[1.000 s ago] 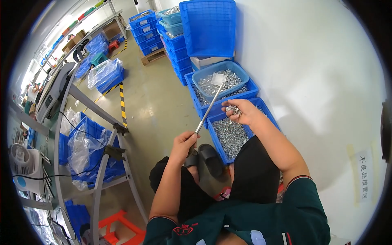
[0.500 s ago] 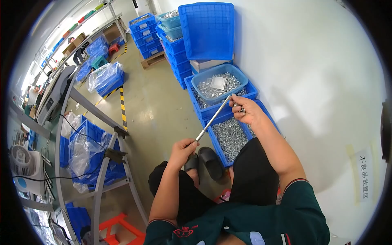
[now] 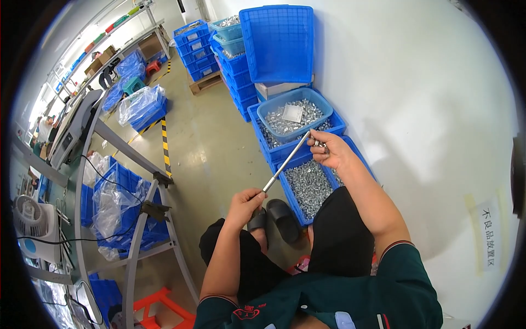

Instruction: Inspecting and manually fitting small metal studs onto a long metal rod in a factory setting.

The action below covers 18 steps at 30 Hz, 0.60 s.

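My left hand [image 3: 246, 206] is closed round the lower end of a thin silver metal rod [image 3: 286, 163], which slants up to the right. At the rod's upper tip are the thumb and forefinger of my right hand [image 3: 330, 153]. Several small shiny metal parts [image 3: 319, 146] sit in that hand's curled fingers; their exact kind is too small to tell. Below the rod, between my knees and the wall, is a blue crate [image 3: 291, 204] full of small silver metal parts. Beyond my right hand, a light blue basin [image 3: 267, 122] holds more such parts and a pale square piece [image 3: 292, 113].
Blue crates [image 3: 239, 82] are stacked behind the basin, with an upended blue crate [image 3: 278, 46] against the white wall [image 3: 416, 71]. To my left stands a grey-framed workbench [image 3: 131, 263] with plastic-covered crates [image 3: 118, 205] beneath it. An orange stool [image 3: 159, 307] is at lower left.
The rod and both hands stay almost where they were. My right hand's fingers have shifted slightly round the small metal parts.
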{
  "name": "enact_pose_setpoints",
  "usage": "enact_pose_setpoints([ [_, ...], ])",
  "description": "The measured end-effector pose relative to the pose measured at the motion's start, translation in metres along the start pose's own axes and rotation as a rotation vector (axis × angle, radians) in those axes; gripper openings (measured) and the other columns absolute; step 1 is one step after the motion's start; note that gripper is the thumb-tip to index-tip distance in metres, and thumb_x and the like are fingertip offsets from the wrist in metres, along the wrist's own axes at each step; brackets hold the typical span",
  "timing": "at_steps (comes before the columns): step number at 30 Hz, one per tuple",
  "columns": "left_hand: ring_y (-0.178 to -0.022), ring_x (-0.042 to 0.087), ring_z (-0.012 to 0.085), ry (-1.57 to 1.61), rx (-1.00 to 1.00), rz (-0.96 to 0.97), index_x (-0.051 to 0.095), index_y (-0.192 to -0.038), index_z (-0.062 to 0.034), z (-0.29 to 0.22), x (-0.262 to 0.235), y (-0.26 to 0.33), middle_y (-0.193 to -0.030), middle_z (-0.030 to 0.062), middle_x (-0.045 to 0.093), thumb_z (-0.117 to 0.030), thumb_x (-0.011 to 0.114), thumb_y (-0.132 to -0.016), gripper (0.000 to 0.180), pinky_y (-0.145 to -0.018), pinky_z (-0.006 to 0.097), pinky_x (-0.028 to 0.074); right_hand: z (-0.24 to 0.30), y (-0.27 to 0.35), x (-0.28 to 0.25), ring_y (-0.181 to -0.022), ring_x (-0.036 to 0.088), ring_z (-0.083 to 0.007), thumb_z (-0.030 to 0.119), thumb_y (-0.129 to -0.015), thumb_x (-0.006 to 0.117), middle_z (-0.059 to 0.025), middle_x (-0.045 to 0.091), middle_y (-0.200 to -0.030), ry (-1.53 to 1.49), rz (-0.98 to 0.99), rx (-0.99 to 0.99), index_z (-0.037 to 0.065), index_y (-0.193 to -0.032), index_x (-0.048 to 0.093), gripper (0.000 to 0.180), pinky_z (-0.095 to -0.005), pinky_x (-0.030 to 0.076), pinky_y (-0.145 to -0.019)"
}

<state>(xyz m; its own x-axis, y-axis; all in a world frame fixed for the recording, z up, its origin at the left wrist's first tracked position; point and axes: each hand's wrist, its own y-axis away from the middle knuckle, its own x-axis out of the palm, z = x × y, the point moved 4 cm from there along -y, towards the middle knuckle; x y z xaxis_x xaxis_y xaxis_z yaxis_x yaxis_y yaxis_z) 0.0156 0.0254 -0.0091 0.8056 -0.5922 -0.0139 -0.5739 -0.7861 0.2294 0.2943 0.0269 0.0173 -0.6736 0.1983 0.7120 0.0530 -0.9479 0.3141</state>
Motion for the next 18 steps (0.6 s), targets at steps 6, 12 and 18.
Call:
enact_pose_setpoints([
  [6,-0.054,0.042,0.0040,0.017,0.004,0.009,0.063,-0.090,0.0007,0.0007,-0.0004,0.0007,-0.060,-0.0030,0.050,-0.017,0.057,-0.085,0.020,-0.048,0.019,0.030,0.0027,0.0049,0.0066,-0.046,0.037,-0.0045,0.020,-0.087,0.056,-0.0021,0.048,-0.072,-0.066,-0.037,-0.071,0.003,-0.091,0.053,0.018,-0.0165,0.025,-0.035],
  [12,-0.055,0.044,0.0044,-0.005,-0.053,0.017,0.063,-0.090,0.0017,0.0037,-0.0004,0.0006,-0.061,-0.0023,0.051,-0.016,0.057,-0.085,0.020,-0.050,0.019,0.031,0.0020,0.0036,0.0054,-0.048,0.038,-0.0044,0.018,-0.088,0.055,-0.0020,0.047,-0.072,-0.123,-0.101,-0.045,0.000,-0.096,0.054,0.019,-0.0162,0.026,-0.036],
  [18,-0.056,0.045,0.0049,0.024,-0.013,0.041,0.063,-0.090,0.0021,0.0004,0.0015,0.0009,-0.062,-0.0020,0.051,-0.016,0.056,-0.086,0.019,-0.051,0.019,0.033,0.0037,0.0042,0.0083,-0.048,0.038,-0.0052,0.017,-0.086,0.057,-0.0019,0.047,-0.071,-0.095,-0.004,-0.054,0.001,-0.094,0.055,0.018,-0.0168,0.027,-0.036],
])
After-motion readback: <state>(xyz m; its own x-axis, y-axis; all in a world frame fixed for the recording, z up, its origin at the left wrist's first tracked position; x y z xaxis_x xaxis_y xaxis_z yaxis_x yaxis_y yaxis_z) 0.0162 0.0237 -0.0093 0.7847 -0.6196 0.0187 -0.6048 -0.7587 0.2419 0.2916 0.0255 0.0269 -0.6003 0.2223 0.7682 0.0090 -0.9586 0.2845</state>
